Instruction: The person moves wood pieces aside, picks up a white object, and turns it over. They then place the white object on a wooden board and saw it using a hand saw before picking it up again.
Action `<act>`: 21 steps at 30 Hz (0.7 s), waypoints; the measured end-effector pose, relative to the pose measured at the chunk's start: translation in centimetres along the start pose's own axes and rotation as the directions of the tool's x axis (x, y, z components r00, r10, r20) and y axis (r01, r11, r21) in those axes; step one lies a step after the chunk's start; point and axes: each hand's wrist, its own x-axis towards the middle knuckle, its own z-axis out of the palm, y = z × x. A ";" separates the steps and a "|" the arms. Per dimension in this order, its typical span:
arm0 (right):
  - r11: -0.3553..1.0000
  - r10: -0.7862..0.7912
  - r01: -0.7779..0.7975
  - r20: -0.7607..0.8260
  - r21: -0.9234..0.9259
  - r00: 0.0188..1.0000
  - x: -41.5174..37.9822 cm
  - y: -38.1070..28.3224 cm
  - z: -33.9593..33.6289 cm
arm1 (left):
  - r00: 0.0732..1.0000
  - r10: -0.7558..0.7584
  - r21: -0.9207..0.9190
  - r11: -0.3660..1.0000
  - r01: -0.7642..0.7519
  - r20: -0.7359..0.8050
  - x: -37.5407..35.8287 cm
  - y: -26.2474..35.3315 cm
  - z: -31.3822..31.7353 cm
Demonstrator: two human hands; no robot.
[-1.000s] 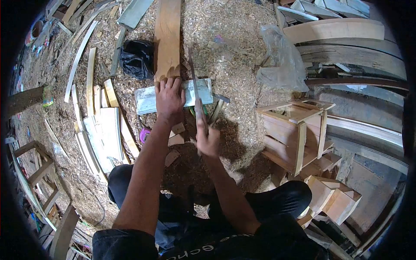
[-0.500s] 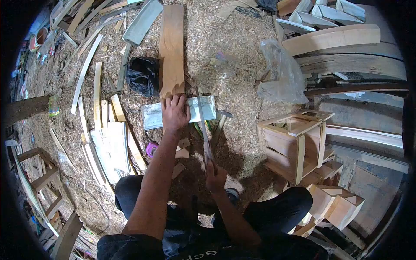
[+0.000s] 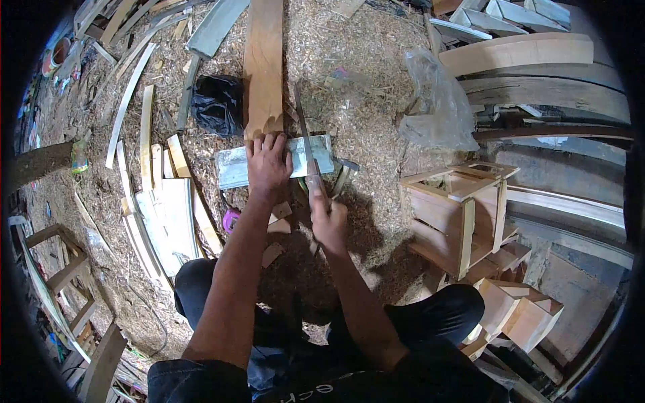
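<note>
A pale, weathered board (image 3: 233, 172) lies crosswise over the near end of a long brown plank (image 3: 265, 64). My left hand (image 3: 269, 164) presses down on this board, its fingers curled over the far edge toward the plank. In my right hand (image 3: 328, 218) is the handle of a handsaw (image 3: 304, 131), with the fingers wrapped round it. The saw's blade crosses the board right of my left hand and points away from me. Just right of the blade, the head of a hammer (image 3: 347, 164) shows beside the board's end.
A black plastic bag (image 3: 218, 104) sits left of the plank. Small wood offcuts (image 3: 279, 218) and a purple tape measure (image 3: 230, 219) lie nearer me. Wood strips (image 3: 146, 134) are spread at left. A wooden frame box (image 3: 463, 215) and clear plastic bag (image 3: 440, 107) are at right.
My right hand has pushed the saw forward, away from me, and its blade reaches farther past the board. My left hand stays on the board. The view has shifted slightly.
</note>
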 end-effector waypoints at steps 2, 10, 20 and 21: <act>0.880 0.344 -0.401 0.241 0.254 0.907 -1.9 -1.4 -1.4 | 0.999 0.025 0.016 1.000 -0.024 -0.039 0.0 0.2 -0.1; 0.998 -0.067 0.064 -0.175 -0.024 0.982 -1.6 0.8 0.7 | 0.999 -0.009 0.034 0.999 0.008 0.041 -0.3 -0.3 0.4; 0.983 -0.171 0.163 -0.114 -0.079 0.979 -1.4 1.7 1.3 | 1.000 -0.002 0.007 1.000 0.002 0.019 -0.6 -0.5 0.5; 0.983 -0.175 0.166 -0.115 -0.080 0.978 0.3 0.9 1.0 | 0.999 -0.021 0.005 1.000 0.021 0.036 -0.5 -0.4 0.5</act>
